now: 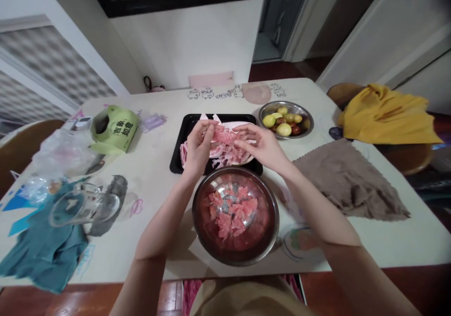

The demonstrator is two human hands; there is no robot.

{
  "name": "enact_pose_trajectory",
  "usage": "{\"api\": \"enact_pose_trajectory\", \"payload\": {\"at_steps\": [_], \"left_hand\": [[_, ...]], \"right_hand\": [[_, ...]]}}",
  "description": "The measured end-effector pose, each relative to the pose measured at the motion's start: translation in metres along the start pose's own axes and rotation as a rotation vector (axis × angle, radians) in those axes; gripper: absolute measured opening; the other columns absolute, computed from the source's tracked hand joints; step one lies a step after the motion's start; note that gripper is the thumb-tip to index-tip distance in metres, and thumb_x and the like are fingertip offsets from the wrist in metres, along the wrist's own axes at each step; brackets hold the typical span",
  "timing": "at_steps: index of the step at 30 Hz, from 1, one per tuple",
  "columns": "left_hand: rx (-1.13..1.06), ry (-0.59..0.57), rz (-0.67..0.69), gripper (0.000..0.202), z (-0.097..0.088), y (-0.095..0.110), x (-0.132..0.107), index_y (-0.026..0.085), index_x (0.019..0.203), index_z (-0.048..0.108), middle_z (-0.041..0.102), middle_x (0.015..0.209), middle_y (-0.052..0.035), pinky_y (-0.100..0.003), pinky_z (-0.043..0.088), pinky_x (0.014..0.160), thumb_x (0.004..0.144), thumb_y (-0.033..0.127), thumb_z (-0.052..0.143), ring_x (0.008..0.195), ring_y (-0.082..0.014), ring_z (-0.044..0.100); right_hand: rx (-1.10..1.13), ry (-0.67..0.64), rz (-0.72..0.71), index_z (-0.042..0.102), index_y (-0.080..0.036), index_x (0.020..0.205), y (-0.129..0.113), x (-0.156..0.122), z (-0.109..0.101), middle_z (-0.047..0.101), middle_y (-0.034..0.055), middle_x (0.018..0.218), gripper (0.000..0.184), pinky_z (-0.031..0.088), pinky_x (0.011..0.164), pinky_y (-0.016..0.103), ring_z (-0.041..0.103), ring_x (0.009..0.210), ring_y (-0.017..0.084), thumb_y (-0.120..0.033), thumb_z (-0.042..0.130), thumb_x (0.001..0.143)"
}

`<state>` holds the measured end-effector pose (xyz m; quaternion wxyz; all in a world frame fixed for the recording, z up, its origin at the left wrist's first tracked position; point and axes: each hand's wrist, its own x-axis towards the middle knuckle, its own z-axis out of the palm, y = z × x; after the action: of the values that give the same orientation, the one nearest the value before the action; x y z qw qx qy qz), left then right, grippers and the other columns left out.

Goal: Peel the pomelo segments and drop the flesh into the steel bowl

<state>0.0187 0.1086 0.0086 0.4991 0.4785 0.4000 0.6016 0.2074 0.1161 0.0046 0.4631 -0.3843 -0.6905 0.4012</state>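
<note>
Both of my hands hold a pink pomelo segment [225, 137] between them. My left hand [200, 146] pinches its left end, and my right hand [259, 144] has its fingers on the right end. Below them is a black tray [175, 165] with pale pomelo peel and shreds of pink membrane [230, 155], partly hidden by my hands. Nearer to me stands a round steel bowl [202, 233] with several loose pieces of pink pomelo flesh [232, 215] in it.
A smaller steel bowl [306, 130] of green and brown fruit stands behind, right of the tray. A brown cloth [345, 179] lies right. On the left are a green cap [116, 128], a clear plastic cup [81, 207], a teal cloth [45, 250] and a plastic bag [63, 151].
</note>
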Motion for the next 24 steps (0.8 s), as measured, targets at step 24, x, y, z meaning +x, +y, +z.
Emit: {"api": "enact_pose_trajectory", "payload": {"at_steps": [24], "left_hand": [[-0.071,-0.394,-0.295,0.033,-0.016,0.013,-0.018,0.021,0.114,0.074,0.074,0.102,-0.0056,-0.024,0.053,0.081,0.082,0.025,0.081,0.093,-0.0146,0.067]], "right_hand": [[0.184,0.097,-0.021,0.064,-0.025,0.113,-0.013,-0.019,0.003,0.071,0.0030,0.101,0.035,0.060,0.086,0.035,0.068,0.094,0.017,-0.047,0.074,0.087]]}}
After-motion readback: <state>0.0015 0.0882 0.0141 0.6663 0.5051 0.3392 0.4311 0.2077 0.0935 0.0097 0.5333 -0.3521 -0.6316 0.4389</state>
